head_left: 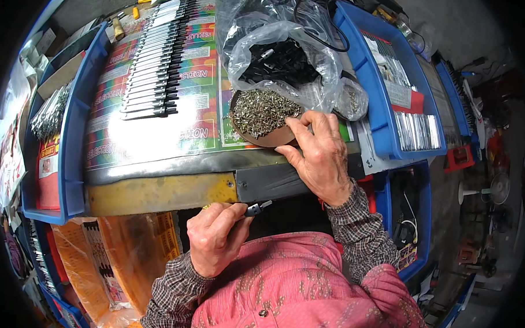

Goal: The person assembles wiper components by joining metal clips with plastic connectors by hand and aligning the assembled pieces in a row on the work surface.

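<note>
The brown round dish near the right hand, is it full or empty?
Partly full. The brown dish holds a heap of small silver metal pieces, while its near part is bare, where the right hand rests its fingertips.

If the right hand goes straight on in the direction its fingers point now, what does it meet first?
The right hand points up and left, its fingertips already at the rim of the brown dish. Going on, it would most likely meet the heap of small metal screws in that dish first.

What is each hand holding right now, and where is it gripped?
Left hand pinches a small dark metal part by its rear end. Right hand rests on the round dish; nothing visibly held.
</note>
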`<state>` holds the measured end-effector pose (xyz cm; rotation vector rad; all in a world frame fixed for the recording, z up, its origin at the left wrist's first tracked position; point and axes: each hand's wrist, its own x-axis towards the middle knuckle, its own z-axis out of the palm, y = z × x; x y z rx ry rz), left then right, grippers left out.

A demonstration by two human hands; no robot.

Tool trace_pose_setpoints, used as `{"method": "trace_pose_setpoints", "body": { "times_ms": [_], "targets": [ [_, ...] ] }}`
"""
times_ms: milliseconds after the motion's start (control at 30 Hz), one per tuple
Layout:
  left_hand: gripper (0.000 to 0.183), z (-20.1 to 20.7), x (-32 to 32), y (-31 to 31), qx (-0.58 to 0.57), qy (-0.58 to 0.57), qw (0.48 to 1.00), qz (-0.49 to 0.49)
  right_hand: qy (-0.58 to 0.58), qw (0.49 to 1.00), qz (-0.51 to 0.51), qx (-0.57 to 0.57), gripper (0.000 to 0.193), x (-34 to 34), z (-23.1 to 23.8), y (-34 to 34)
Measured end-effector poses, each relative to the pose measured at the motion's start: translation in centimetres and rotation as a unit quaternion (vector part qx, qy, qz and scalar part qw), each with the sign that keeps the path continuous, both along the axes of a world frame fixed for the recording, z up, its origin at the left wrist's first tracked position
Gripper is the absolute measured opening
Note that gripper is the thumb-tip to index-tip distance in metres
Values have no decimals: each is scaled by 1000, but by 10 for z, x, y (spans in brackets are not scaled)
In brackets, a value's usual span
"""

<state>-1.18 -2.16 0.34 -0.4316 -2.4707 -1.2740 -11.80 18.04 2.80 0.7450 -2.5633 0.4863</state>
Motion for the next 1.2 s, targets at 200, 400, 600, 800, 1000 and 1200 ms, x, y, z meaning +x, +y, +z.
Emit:
{"method": "trace_pose_setpoints", "body": {
  "times_ms": [200, 400, 600, 800, 1000, 1200],
  "targets": [
    [22, -1, 0, 1, 9, 7, 1000, -1, -1, 1000, 14, -25, 39, 0, -4, 1],
    [22, -1, 2, 3, 5, 5, 1000, 1, -15, 993, 46, -107, 23, -5, -9, 6],
    [22, -1, 3, 4, 8, 4, 1000, 0, -42, 988, 63, -138, 16, -8, -8, 7],
    [22, 0, 4, 4, 5, 5, 1000, -1, -38, 987, 68, -140, 15, -9, -8, 6],
    [23, 0, 5, 4, 11, 8, 1000, 1, -36, 988, 66, -135, 13, -6, -7, 3],
    [22, -1, 6, 4, 13, 5, 1000, 3, -43, 987, 65, -144, 13, -6, -8, 3]
  ]
}}
